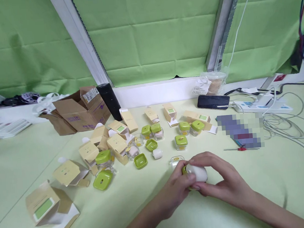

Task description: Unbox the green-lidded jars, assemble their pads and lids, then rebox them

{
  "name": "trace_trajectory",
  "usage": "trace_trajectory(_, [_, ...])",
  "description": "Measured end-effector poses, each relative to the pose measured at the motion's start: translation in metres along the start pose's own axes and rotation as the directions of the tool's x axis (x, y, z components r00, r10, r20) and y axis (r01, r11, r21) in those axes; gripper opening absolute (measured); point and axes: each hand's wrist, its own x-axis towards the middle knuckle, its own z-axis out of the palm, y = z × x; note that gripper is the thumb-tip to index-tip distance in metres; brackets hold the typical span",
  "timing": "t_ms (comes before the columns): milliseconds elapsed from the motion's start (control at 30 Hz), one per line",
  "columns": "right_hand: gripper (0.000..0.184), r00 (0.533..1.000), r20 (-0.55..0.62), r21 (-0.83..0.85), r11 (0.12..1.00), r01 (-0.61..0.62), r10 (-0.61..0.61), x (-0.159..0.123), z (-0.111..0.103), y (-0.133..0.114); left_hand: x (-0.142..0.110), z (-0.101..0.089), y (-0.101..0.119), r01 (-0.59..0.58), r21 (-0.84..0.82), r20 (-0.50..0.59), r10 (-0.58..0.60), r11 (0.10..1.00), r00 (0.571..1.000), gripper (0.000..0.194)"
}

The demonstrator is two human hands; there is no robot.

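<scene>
Both of my hands meet low in the middle of the table. My right hand (222,178) wraps its fingers round a small white egg-shaped sponge (198,173). My left hand (177,189) pinches the same piece from the left, where a bit of green lid (184,169) shows behind the thumb. Just beyond my fingers stands a small clear jar (176,160) without a lid. Further back lie several green-lidded clear jars (181,142), loose green lids (140,161) and another white sponge (157,153).
Several small tan cartons (117,147) lie opened across the left and back of the table. A brown shipping box (79,111) and a black cylinder (110,100) stand at the back left. A phone (213,101), power strip (262,106) and white cables (289,126) occupy the right.
</scene>
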Motion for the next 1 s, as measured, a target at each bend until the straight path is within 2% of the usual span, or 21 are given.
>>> trace_trajectory(133, [0.031,0.999,0.001,-0.055,0.998,0.037,-0.037,0.003,-0.002,-0.003,0.000,-0.003,0.003,0.045,-0.011,0.098,-0.044,0.999,0.994,0.053])
trace_trajectory(233, [0.031,1.000,0.026,-0.053,0.999,0.008,-0.007,0.004,-0.006,-0.004,-0.001,-0.006,0.007,0.087,0.093,0.158,-0.101,0.992,0.982,0.060])
trace_trajectory(333, [0.031,0.996,0.071,-0.040,0.998,-0.054,0.057,0.004,-0.007,-0.003,-0.001,-0.006,0.009,0.185,0.265,0.105,-0.219,0.946,0.970,0.059])
trace_trajectory(400, [0.029,0.991,0.104,-0.032,0.997,-0.076,0.079,0.005,-0.009,-0.004,0.000,-0.006,0.009,0.224,0.321,0.056,-0.255,0.920,0.965,0.054])
trace_trajectory(567, [0.029,0.974,0.213,-0.033,0.997,-0.073,0.079,0.009,-0.014,-0.005,0.001,-0.004,0.004,0.279,0.228,0.116,-0.311,0.933,0.943,0.049])
trace_trajectory(700, [0.026,0.969,0.240,-0.047,0.998,-0.051,0.061,0.009,-0.016,-0.004,0.000,-0.002,0.002,0.297,0.125,0.096,-0.310,0.947,0.946,0.047])
trace_trajectory(867, [0.025,0.965,0.258,-0.093,0.995,-0.031,0.054,0.010,-0.017,-0.003,-0.001,-0.001,0.006,0.251,0.243,0.143,-0.291,0.937,0.946,0.013])
trace_trajectory(1000, [0.026,0.956,0.291,-0.157,0.988,0.010,0.037,0.011,-0.018,-0.003,0.001,-0.001,0.007,0.245,0.235,0.143,-0.282,0.941,0.949,0.018])
